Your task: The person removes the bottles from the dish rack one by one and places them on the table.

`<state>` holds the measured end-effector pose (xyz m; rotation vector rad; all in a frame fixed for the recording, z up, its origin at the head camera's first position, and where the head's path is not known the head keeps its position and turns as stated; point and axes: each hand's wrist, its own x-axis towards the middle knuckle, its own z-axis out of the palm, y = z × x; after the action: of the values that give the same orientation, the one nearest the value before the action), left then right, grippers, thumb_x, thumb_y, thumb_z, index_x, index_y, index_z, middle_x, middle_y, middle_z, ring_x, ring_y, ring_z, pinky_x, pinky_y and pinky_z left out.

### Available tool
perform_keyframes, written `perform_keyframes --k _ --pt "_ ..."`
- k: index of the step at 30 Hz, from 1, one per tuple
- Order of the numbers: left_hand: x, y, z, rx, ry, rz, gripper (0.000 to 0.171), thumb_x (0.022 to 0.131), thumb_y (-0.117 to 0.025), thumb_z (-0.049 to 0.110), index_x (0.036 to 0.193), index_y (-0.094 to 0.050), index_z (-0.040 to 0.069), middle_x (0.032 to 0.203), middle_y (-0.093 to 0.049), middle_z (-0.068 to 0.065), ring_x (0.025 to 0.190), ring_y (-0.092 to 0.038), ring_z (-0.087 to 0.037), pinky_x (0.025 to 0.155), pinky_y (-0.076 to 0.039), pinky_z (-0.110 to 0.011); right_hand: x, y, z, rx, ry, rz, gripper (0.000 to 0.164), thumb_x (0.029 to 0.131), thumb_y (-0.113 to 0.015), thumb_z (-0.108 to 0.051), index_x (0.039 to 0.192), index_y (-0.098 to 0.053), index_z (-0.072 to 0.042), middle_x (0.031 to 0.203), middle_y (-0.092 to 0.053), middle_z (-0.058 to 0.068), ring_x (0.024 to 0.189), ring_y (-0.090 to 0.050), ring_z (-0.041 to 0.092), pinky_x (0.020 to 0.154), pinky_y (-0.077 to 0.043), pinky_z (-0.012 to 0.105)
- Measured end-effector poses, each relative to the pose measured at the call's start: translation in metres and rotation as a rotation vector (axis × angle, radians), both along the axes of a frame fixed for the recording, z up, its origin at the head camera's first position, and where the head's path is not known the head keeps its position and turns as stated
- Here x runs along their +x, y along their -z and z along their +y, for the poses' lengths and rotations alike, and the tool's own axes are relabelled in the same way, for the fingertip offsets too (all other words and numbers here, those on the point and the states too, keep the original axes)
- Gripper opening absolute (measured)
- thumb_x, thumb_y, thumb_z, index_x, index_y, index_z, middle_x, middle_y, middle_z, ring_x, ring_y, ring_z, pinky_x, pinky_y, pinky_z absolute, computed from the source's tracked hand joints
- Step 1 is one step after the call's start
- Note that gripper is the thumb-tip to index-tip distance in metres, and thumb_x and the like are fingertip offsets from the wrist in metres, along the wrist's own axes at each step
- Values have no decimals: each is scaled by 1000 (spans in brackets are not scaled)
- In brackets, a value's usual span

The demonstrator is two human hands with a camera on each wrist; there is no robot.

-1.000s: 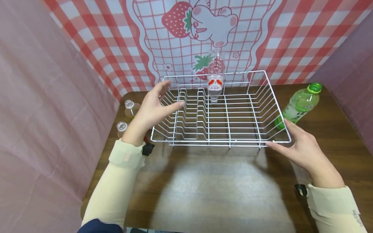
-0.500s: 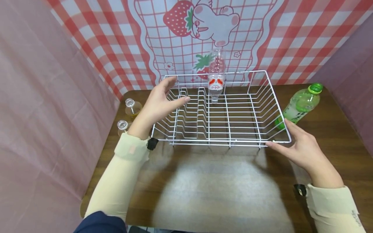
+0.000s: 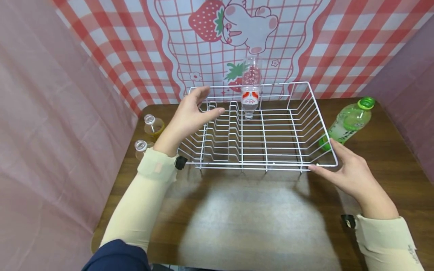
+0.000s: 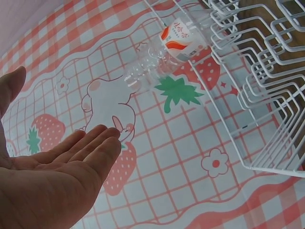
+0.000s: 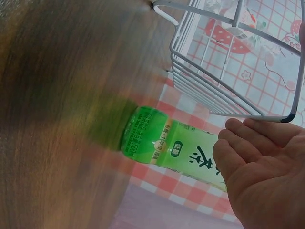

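Note:
A white wire dish rack [image 3: 266, 164] stands toward the back of the table. My left hand [image 3: 190, 116] hovers over its left end, thumb spread from the fingers and nothing between them; the left wrist view shows that hand's fingers [image 4: 97, 143] extended. At the rack's front right corner, my right hand [image 3: 352, 173] rests its thumb on the front rim, with the fingers along the outer right side. Those fingers [image 5: 238, 148] look fairly straight in the right wrist view. A clear plastic bottle [image 3: 250, 97] with a red and white label leans upside down at the rack's back.
Just beyond the rack's right side stands a green tea bottle [image 3: 350, 120]. Two small clear bottles, one farther back [image 3: 153, 126] and one nearer [image 3: 141, 146], stand left of the rack beside my left wrist. A checked cloth [image 3: 342, 49] hangs behind the wooden table [image 3: 264, 210].
My left hand has moved a little to the right and back over the rack's left end. The right hand, rack and bottles keep their places.

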<state>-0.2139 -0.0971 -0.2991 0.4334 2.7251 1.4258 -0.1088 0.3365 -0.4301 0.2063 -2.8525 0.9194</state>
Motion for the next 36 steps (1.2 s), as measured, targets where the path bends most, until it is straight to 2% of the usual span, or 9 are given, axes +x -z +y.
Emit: perform_keyframes --k 11,24,31,36 --pt "-10 -1 6 18 8 -7 83 90 -79 39 154 -39 5 155 -44 -9 140 -40 -15 111 -32 -20 0 -2 0 2 4 -15 106 76 -90 -40 159 -33 -5 152 -40 29 128 -44 56 97 -35 73" --pt "-22 0 16 -20 34 -34 81 92 -77 38 155 -38 5 157 -42 -10 142 -38 -18 111 -34 -23 1 0 0 6 9 -30 107 77 -89 -42 159 -32 -3 153 -39 30 130 -42 56 99 -34 73" --pt "-28 -1 21 -60 32 -20 82 92 -77 40 155 -38 7 157 -42 -8 142 -38 -16 111 -34 -23 0 -1 1 1 11 -17 106 76 -90 -41 159 -33 -6 152 -40 28 128 -44 56 97 -35 74" --pt "-31 -2 26 -56 26 -28 85 91 -78 40 156 -36 7 158 -40 -8 142 -38 -18 111 -34 -24 1 0 1 -2 12 -19 107 76 -90 -40 159 -33 -5 152 -40 29 128 -44 56 97 -35 74"
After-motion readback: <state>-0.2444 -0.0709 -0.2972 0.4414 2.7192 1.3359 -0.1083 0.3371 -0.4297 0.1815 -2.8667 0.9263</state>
